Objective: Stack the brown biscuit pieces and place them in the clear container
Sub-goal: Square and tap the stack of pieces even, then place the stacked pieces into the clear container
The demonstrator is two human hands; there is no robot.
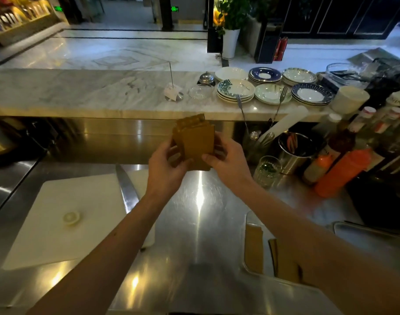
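Above the shiny steel counter [201, 214], the left hand [166, 167] and right hand [228, 160] are both clamped on an upright, uneven stack of flat brown rectangular biscuit pieces [195, 142], long axis vertical. Below and nearer the right forearm lies the clear plastic container [249, 267] holding more brown pieces, its right part hidden by that arm.

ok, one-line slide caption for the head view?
Both hands, left hand and right hand, square up a stack of brown biscuit pieces above the steel counter.
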